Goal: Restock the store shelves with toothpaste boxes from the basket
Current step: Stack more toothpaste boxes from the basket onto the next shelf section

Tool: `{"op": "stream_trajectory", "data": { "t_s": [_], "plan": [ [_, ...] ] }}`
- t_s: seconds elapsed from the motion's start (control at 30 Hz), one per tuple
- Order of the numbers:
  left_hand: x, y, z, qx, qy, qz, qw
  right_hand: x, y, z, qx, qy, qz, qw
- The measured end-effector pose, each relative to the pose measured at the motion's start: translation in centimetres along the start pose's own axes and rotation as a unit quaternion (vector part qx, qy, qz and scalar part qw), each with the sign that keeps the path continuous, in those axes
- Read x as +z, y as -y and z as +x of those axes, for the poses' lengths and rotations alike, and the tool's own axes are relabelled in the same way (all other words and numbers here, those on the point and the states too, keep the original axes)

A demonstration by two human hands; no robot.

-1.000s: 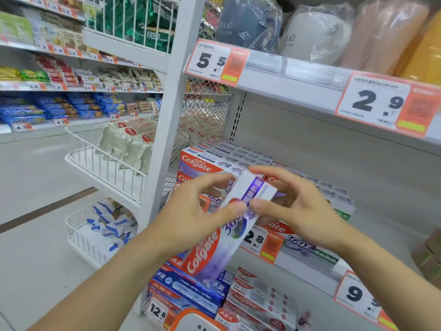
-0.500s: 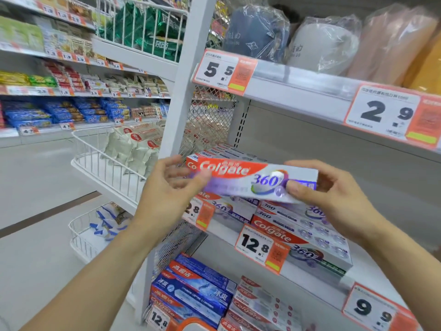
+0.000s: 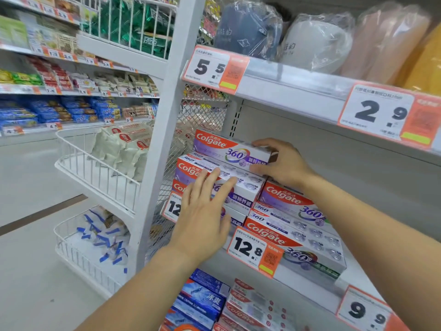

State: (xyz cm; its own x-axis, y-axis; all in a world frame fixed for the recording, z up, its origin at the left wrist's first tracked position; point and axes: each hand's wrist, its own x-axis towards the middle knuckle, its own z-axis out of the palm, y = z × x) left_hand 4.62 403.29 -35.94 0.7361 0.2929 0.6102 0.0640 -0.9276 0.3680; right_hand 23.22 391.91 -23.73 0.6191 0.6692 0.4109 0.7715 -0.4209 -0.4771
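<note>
A purple and white toothpaste box (image 3: 224,148) lies flat on top of the left stack of toothpaste boxes (image 3: 241,187) on the middle shelf (image 3: 307,286). My right hand (image 3: 281,163) grips the box's right end, fingers over its top and thumb below. My left hand (image 3: 205,211) hovers flat with fingers apart in front of that stack, holding nothing. A second, lower stack of the same boxes (image 3: 298,230) sits to the right. No basket is in view.
The upper shelf (image 3: 291,87) carries wrapped cups just above the boxes. Price tags (image 3: 255,249) hang on the shelf edges. A white upright post (image 3: 164,139) and wire baskets (image 3: 95,173) of packets stand at left. Blue and red toothpaste boxes (image 3: 205,299) fill the lower shelf.
The box went from held in mid-air by both hands to lying on top of the left stack. My left hand let go and dropped lower; my right hand still holds its end.
</note>
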Motion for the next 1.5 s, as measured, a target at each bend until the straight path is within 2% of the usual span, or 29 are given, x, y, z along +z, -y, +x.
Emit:
{"op": "stream_trajectory", "data": {
  "t_s": [0.1,0.3,0.53,0.6,0.73,0.8,0.87,0.93,1.03,1.13,1.23,1.33,1.43,1.5],
  "plan": [
    [0.1,-0.2,0.1,-0.007,0.003,-0.006,1.0,-0.3,-0.1,-0.5,-0.009,0.025,-0.012,1.0],
    [0.2,-0.6,0.0,-0.024,0.012,-0.015,1.0,-0.5,-0.4,-1.4,0.006,0.008,0.016,1.0],
    [0.0,-0.6,-0.3,-0.018,0.012,-0.026,0.999,-0.4,-0.3,-1.4,0.019,0.027,0.008,0.999],
    [-0.3,-0.9,-0.4,-0.017,-0.006,-0.048,0.999,-0.5,-0.2,-2.1,0.013,-0.009,-0.015,1.0],
    [-1.2,-1.8,-0.5,0.014,-0.107,-0.126,0.986,-0.7,1.4,-6.8,-0.067,-0.201,0.0,0.977],
    [-1.3,-2.4,-1.1,0.02,-0.084,-0.179,0.98,-0.4,2.2,-11.1,-0.106,-0.257,0.033,0.96],
    [-1.1,-3.1,-2.4,0.022,-0.004,-0.194,0.981,0.9,2.4,-16.1,-0.11,-0.269,0.074,0.954],
    [-0.3,-3.8,-4.3,0.016,0.108,-0.188,0.976,3.4,1.6,-20.9,-0.077,-0.253,0.123,0.957],
    [1.7,-4.7,-7.8,0.051,0.262,-0.121,0.956,8.8,-0.4,-26.9,0.014,-0.203,0.185,0.962],
    [5.4,-4.4,-13.2,0.023,0.365,-0.101,0.925,14.0,-3.2,-32.7,0.094,-0.054,0.214,0.971],
    [9.1,-2.2,-20.1,-0.083,0.462,-0.093,0.878,16.9,-6.4,-38.4,0.181,0.082,0.217,0.956],
    [12.4,-0.1,-26.7,-0.207,0.529,-0.107,0.816,18.6,-9.5,-43.9,0.289,0.157,0.222,0.918],
    [14.7,-0.1,-31.4,-0.259,0.533,-0.072,0.802,20.4,-12.2,-48.9,0.379,0.215,0.221,0.872],
    [15.8,0.7,-33.8,-0.292,0.53,-0.063,0.794,21.7,-13.4,-50.8,0.409,0.237,0.2,0.858]
  ]
}}
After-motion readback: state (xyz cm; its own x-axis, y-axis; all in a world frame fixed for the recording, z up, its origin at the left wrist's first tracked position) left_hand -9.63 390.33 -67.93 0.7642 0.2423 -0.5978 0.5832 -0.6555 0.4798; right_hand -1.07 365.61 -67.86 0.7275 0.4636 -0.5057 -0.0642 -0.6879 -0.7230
